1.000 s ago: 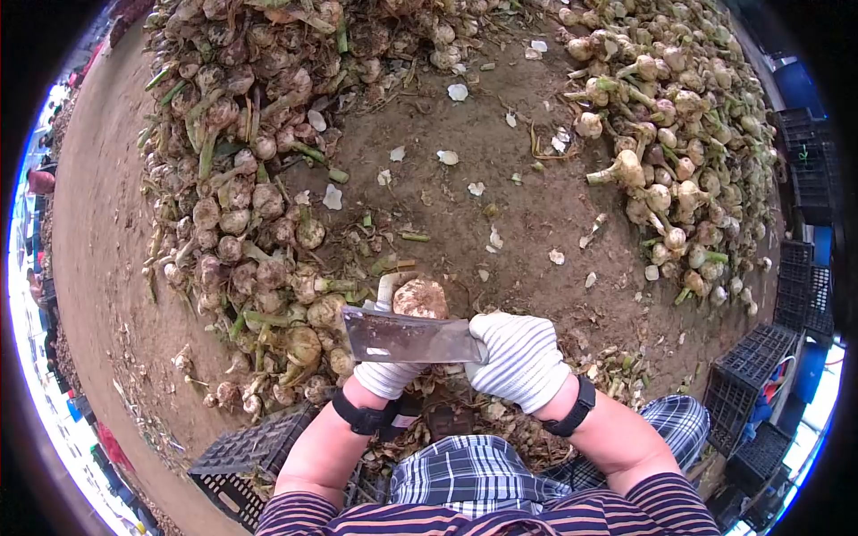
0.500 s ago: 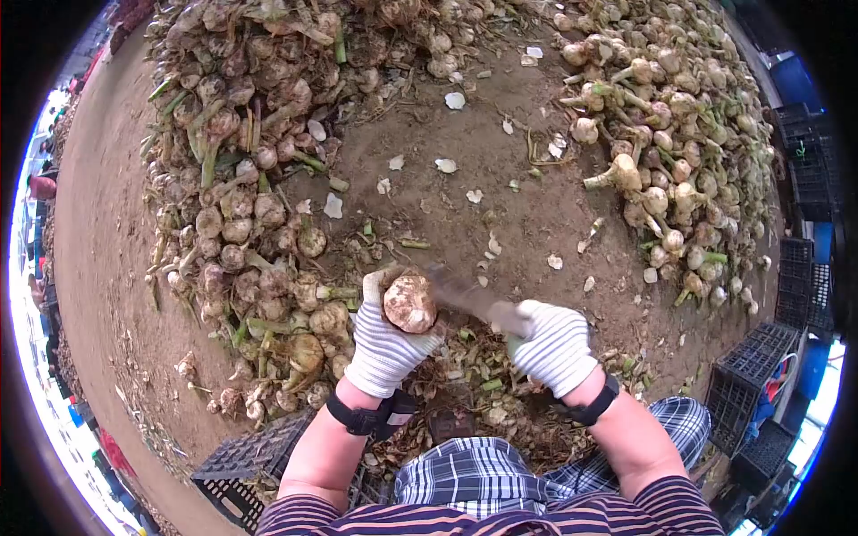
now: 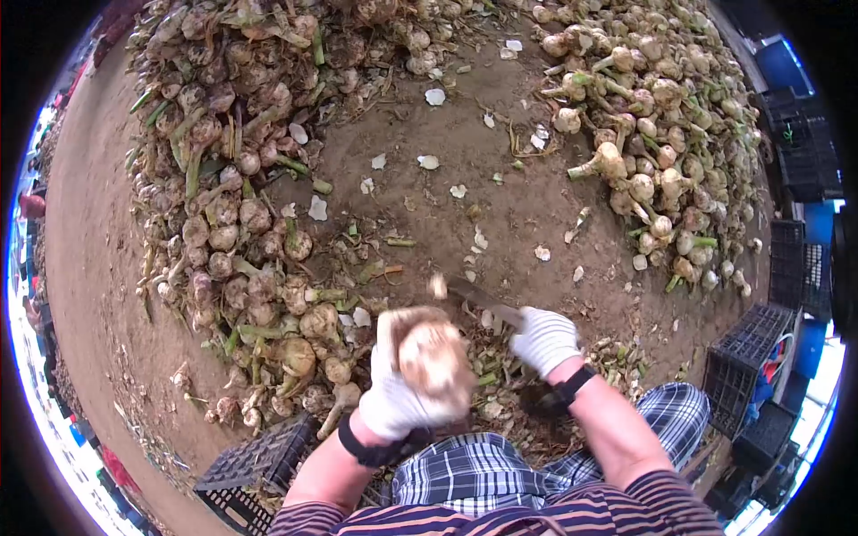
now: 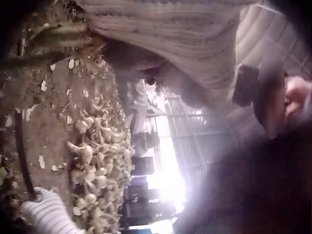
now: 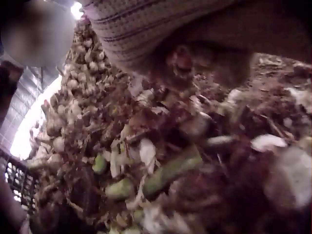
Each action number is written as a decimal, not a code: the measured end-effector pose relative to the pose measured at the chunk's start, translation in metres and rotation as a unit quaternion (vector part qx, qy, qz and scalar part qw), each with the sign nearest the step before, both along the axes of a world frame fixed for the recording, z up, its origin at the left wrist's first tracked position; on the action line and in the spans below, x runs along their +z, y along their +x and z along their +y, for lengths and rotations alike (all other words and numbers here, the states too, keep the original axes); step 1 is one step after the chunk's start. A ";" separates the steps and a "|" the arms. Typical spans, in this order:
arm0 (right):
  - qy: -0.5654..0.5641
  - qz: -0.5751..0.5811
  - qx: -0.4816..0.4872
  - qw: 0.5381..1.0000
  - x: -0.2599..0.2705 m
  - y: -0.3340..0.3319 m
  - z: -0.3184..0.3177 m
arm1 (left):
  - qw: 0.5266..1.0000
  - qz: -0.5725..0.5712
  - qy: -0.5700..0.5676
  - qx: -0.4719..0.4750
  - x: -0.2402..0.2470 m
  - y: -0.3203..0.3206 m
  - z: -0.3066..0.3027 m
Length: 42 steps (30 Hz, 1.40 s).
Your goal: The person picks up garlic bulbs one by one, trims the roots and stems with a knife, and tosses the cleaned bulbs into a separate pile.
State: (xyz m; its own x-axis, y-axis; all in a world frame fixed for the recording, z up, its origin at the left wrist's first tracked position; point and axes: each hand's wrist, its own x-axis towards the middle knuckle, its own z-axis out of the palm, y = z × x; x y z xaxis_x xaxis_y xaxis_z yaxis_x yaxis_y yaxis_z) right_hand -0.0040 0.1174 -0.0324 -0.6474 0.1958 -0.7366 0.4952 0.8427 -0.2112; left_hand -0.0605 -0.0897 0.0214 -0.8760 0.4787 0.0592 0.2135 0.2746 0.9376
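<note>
In the head view my left hand (image 3: 398, 389), in a white striped glove, grips a large garlic bulb (image 3: 433, 357), blurred by motion, above the person's lap. My right hand (image 3: 547, 339), also gloved, holds a cleaver (image 3: 492, 306) by its handle. Its blade is seen nearly edge-on and points up and left, apart from the bulb. A small pale blurred piece (image 3: 438, 286) shows by the blade's far end. From the left wrist, the cleaver (image 4: 23, 156) appears dark and thin in the right hand (image 4: 46, 212). The right wrist view has the glove (image 5: 151, 34) over plant scraps.
A heap of garlic with stalks (image 3: 232, 223) lies on the left, another heap (image 3: 657, 161) at the right. Pale skin flakes (image 3: 429, 162) dot the bare soil between them. One black crate (image 3: 255, 464) stands at lower left; more crates (image 3: 751, 353) line the right side.
The cleaver, earlier across the front of the bulb, has swung away to the right with my right hand. My left hand has brought the bulb nearer the lap and slightly right. A small pale piece has appeared.
</note>
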 end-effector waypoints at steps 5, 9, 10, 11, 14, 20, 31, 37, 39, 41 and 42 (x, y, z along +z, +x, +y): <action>0.056 0.099 -0.041 0.993 -0.003 0.005 0.005 | 0.996 0.028 0.017 0.085 -0.024 -0.053 -0.004; -0.108 0.158 -0.137 0.972 0.001 0.005 -0.001 | 0.980 -0.101 0.122 0.121 -0.049 -0.058 -0.015; -0.189 0.153 -0.155 0.957 0.003 0.007 -0.005 | 0.935 -0.223 0.229 0.154 -0.049 -0.053 -0.010; -0.258 0.144 -0.215 0.931 0.008 0.013 -0.013 | 0.934 -0.227 0.229 0.153 -0.048 -0.050 -0.012; -0.306 0.133 -0.230 0.914 0.002 0.018 -0.019 | 0.854 -0.426 0.292 0.061 -0.050 -0.045 -0.027; -0.201 0.080 -0.116 0.969 0.034 -0.010 -0.004 | 0.714 -0.608 0.343 -0.056 -0.054 -0.036 -0.028; -0.030 -0.017 0.046 0.998 0.007 0.016 0.023 | 0.986 -0.091 -0.136 -0.041 -0.050 -0.050 -0.029; -0.091 0.011 -0.098 0.991 -0.022 0.009 0.006 | 0.888 -0.359 0.267 -0.103 0.018 -0.105 0.012; -0.156 0.113 -0.167 0.967 -0.026 0.009 0.007 | 0.959 -0.193 0.119 -0.170 0.038 -0.133 0.012; -0.164 0.114 -0.200 0.959 -0.018 0.012 0.018 | 0.918 0.033 -0.335 -0.211 0.021 -0.165 0.004; -0.174 0.105 -0.233 0.951 -0.016 0.015 0.022 | 0.735 0.129 -0.631 -0.213 0.010 -0.176 -0.005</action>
State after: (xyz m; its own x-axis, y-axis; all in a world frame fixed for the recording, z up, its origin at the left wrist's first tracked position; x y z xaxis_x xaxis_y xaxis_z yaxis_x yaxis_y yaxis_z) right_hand 0.0106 0.1392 -0.0488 -0.6900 0.2661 -0.6732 0.7141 0.4026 -0.5728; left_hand -0.2361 -0.0944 0.0316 -0.6676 0.5237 -0.5292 0.6588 0.7466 -0.0921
